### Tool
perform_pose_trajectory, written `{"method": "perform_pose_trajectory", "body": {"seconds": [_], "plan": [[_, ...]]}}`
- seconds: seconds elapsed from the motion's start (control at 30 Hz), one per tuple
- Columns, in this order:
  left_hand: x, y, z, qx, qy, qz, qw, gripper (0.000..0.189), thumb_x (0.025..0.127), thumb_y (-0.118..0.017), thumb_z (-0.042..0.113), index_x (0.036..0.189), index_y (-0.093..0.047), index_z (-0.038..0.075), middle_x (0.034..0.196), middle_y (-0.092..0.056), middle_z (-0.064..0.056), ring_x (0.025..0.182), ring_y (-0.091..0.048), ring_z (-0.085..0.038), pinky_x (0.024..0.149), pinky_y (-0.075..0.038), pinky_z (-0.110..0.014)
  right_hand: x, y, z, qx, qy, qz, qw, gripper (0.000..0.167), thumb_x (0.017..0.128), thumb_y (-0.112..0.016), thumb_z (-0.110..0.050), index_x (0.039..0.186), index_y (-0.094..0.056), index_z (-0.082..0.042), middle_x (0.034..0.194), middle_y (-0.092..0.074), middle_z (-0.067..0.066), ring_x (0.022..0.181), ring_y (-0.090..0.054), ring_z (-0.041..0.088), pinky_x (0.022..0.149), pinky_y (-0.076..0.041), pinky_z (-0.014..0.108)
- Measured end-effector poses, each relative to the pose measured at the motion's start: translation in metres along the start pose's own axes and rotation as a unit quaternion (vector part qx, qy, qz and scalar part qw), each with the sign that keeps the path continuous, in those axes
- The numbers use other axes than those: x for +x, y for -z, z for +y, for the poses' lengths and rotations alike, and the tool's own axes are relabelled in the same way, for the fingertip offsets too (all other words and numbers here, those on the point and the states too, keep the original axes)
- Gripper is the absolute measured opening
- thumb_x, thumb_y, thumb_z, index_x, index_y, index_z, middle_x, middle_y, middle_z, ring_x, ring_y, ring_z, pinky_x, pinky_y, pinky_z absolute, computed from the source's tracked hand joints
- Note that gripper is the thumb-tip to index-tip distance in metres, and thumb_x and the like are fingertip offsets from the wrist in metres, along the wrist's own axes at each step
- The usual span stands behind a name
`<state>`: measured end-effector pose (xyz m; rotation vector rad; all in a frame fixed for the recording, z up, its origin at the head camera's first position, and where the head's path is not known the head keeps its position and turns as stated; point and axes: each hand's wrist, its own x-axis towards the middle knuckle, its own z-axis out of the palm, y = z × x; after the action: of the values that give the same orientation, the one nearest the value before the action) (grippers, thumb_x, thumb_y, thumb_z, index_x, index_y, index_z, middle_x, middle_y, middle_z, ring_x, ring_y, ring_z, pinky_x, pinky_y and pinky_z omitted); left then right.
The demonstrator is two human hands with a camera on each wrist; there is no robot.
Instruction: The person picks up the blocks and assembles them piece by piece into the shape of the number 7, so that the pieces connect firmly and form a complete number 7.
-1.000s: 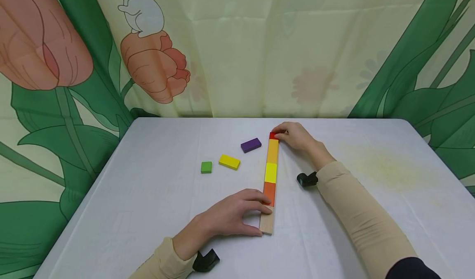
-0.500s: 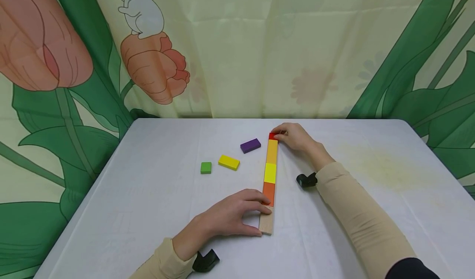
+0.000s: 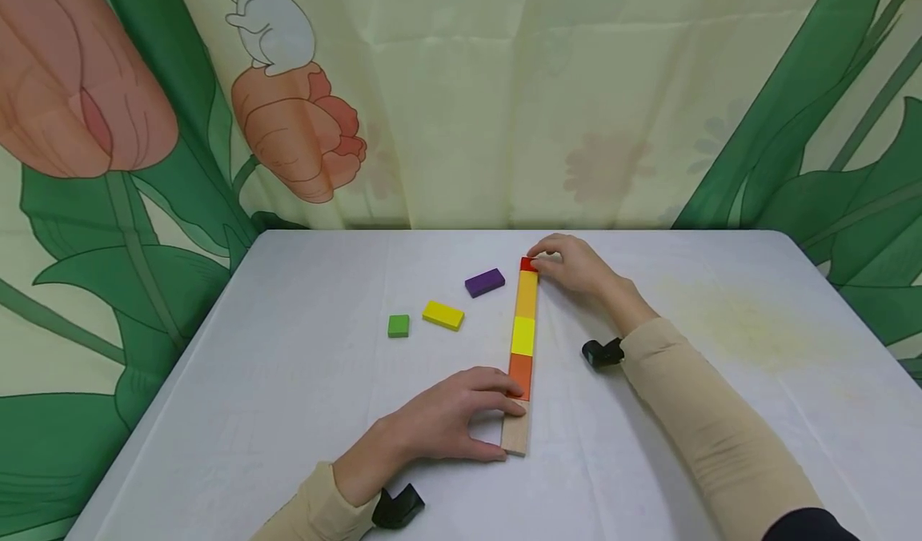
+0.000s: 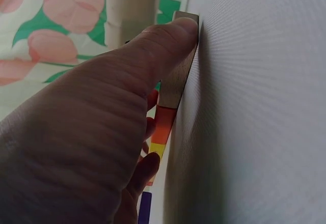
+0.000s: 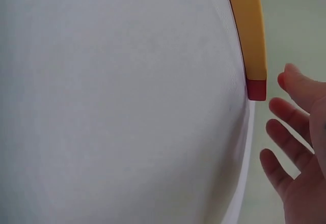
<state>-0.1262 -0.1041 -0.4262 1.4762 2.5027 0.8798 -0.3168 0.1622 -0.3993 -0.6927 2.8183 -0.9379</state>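
Toy blocks lie end to end in a straight row: a red block (image 3: 527, 264) at the far end, then an amber block (image 3: 527, 294), a yellow block (image 3: 523, 336), an orange block (image 3: 521, 371) and a plain wooden block (image 3: 515, 437) nearest. My left hand (image 3: 457, 414) rests on the near end, fingertips over the orange and wooden blocks, thumb against the wooden block (image 4: 175, 81). My right hand (image 3: 579, 269) is at the far end; in the right wrist view its spread fingers stand slightly apart from the red block (image 5: 256, 90).
Left of the row lie a purple block (image 3: 485, 282), a second yellow block (image 3: 442, 315) and a green block (image 3: 398, 326). A white cloth covers the table (image 3: 288, 349). Behind the table's far edge hangs a printed curtain (image 3: 468, 125).
My right hand has lifted slightly off the red block and its wrist has shifted a little right. The left hand and the row look the same.
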Motion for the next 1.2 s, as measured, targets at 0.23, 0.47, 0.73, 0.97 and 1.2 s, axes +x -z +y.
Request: {"method": "perform_pose_trajectory", "body": {"seconds": [0.23, 0.47, 0.73, 0.97, 1.2], "plan": [[-0.002, 0.001, -0.002, 0.022, -0.024, 0.022, 0.9992, 0.045, 0.083, -0.084, 0.037, 0.123, -0.072, 0.018, 0.134, -0.058, 0.004, 0.128, -0.049, -0.011, 0.109, -0.038, -0.028, -0.005, 0.002, -0.009, -0.026, 0.03, -0.029, 0.9988, 0.032, 0.098, -0.067, -0.019, 0.128, -0.07, -0.007, 0.133, -0.061, 0.013, 0.129, -0.049, 0.035, 0.112, -0.034, 0.053], [-0.001, -0.001, -0.004, 0.021, -0.046, 0.039, 0.998, 0.048, 0.083, -0.085, 0.039, 0.123, -0.071, 0.017, 0.133, -0.059, 0.003, 0.126, -0.051, -0.01, 0.108, -0.039, -0.028, -0.011, 0.001, -0.01, -0.064, 0.024, -0.041, 0.9968, 0.04, 0.096, -0.07, -0.023, 0.132, -0.067, -0.006, 0.137, -0.058, 0.017, 0.132, -0.046, 0.038, 0.113, -0.032, 0.053], [0.0, -0.002, -0.004, -0.005, -0.049, 0.053, 0.9974, 0.049, 0.08, -0.087, 0.038, 0.122, -0.072, 0.016, 0.13, -0.061, 0.004, 0.124, -0.052, -0.009, 0.107, -0.04, -0.028, -0.014, 0.0, -0.006, -0.068, 0.03, -0.044, 0.9963, 0.041, 0.095, -0.071, -0.024, 0.133, -0.068, -0.008, 0.138, -0.058, 0.017, 0.132, -0.047, 0.038, 0.113, -0.032, 0.054], [0.001, 0.001, -0.001, -0.02, -0.04, 0.062, 0.9971, 0.047, 0.082, -0.085, 0.037, 0.122, -0.072, 0.015, 0.13, -0.062, 0.005, 0.122, -0.053, -0.008, 0.106, -0.041, -0.029, -0.014, -0.001, -0.007, -0.059, 0.02, -0.045, 0.997, 0.042, 0.095, -0.072, -0.024, 0.133, -0.067, -0.007, 0.139, -0.057, 0.017, 0.133, -0.046, 0.038, 0.113, -0.032, 0.054], [0.004, 0.005, 0.0, -0.03, 0.002, 0.092, 0.9953, 0.04, 0.086, -0.082, 0.031, 0.121, -0.072, 0.015, 0.126, -0.063, 0.007, 0.12, -0.054, -0.007, 0.104, -0.044, -0.028, -0.014, -0.002, -0.009, -0.06, 0.019, -0.04, 0.9973, 0.041, 0.095, -0.073, -0.022, 0.132, -0.067, -0.005, 0.137, -0.058, 0.019, 0.132, -0.047, 0.039, 0.113, -0.033, 0.054]]}}
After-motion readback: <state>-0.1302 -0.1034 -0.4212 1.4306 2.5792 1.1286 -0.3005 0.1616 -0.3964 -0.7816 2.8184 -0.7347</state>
